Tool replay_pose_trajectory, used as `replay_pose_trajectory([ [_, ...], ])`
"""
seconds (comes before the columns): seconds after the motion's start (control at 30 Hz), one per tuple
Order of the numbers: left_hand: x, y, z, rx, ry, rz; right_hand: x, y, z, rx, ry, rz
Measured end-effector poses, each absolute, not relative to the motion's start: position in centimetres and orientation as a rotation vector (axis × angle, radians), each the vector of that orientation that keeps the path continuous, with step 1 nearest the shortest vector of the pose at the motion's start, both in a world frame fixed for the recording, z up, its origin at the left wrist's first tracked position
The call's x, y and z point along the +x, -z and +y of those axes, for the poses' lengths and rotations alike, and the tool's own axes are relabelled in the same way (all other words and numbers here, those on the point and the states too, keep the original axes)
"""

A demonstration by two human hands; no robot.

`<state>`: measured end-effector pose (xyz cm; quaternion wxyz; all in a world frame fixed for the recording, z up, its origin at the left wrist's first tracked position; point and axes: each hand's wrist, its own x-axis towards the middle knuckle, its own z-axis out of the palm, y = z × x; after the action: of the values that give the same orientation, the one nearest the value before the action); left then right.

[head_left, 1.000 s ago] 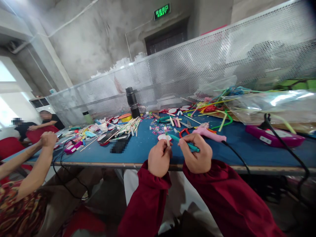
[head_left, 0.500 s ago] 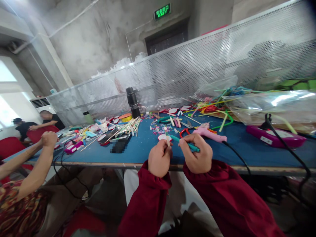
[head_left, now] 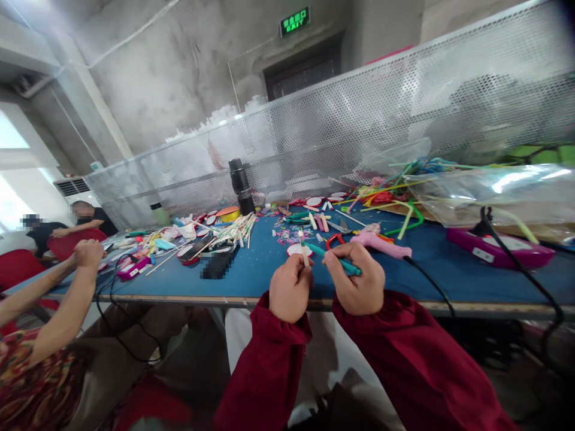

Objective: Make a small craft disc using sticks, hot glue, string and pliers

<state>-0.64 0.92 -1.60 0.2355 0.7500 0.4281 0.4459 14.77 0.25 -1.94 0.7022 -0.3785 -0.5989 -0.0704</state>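
Observation:
My left hand [head_left: 290, 288] is closed on a thin pale stick [head_left: 304, 250], which points up from between thumb and fingers. In my closed right hand [head_left: 358, 280] lies a slim teal pen-like tool [head_left: 348, 265]; its tip reaches toward the stick's upper end, and I cannot tell whether they touch. Behind the stick, a white disc with a red rim [head_left: 294, 249] rests on the table. Small coloured rings [head_left: 291, 235] are scattered just beyond. A pink glue gun [head_left: 381, 240] lies right of my right hand, beside red-handled pliers [head_left: 335, 240].
On the blue table [head_left: 269, 281] stand a black bottle [head_left: 242, 187] and a purple box [head_left: 503, 246] with a black cable. A bundle of sticks [head_left: 233, 230] lies left. Plastic bags [head_left: 494, 188] and coloured strips pile up right. A co-worker's clasped hands [head_left: 90, 254] are at far left.
The teal tool and my right hand have shifted very slightly left, toward the stick. My left hand keeps its hold, with little other movement.

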Motion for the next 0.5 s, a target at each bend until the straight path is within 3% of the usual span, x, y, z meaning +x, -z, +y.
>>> replay_pose_trajectory([
  [0.5, -0.67, 1.54, 0.82, 2.043, -1.228, 1.149, 14.71, 1.90, 0.22, -0.820, 0.145, -1.332],
])
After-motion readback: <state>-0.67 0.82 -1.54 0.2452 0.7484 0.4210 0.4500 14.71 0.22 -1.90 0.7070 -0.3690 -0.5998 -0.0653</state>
